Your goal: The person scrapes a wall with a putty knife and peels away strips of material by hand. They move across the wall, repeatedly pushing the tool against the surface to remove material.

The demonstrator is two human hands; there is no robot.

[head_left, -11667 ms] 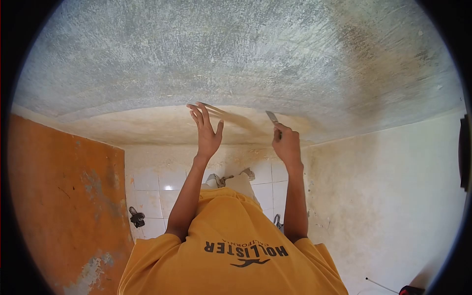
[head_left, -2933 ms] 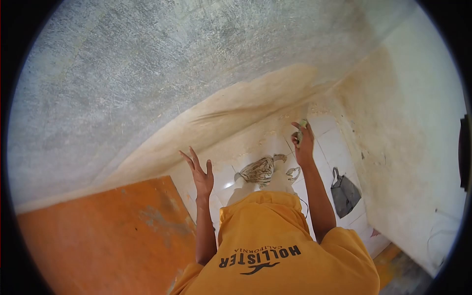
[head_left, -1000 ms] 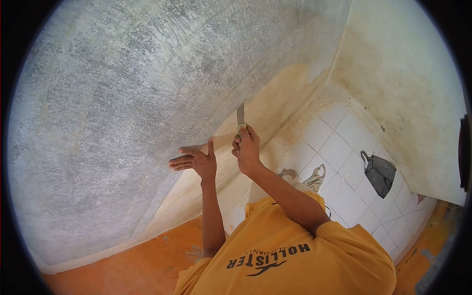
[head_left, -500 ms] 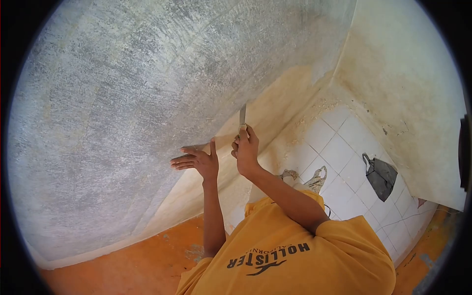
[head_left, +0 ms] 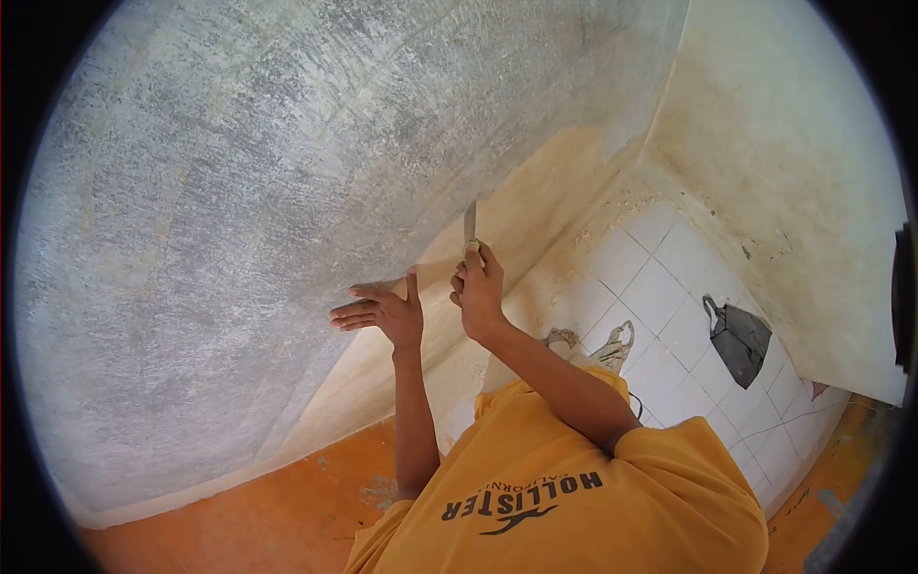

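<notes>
Against the rough grey wall (head_left: 249, 210) my left hand (head_left: 382, 314) lies with its fingers spread, holding nothing. To its right, my right hand (head_left: 478, 282) is closed round the handle of a scraper (head_left: 470, 222). The scraper's narrow blade points up and its tip meets the wall at the edge between the grey layer and a bare beige patch (head_left: 545, 182). My fingers hide most of the handle.
A second beige wall (head_left: 775, 182) meets the first at a corner on the right. On the white tiled floor (head_left: 660, 297) lie a dark grey bag (head_left: 741, 344) and a thin wire. Crumbs line the wall's foot. Orange floor (head_left: 287, 497) shows at the lower left.
The view has shifted very slightly. Both hands keep nearly the same place on the wall, and the scraper is still in my right hand.
</notes>
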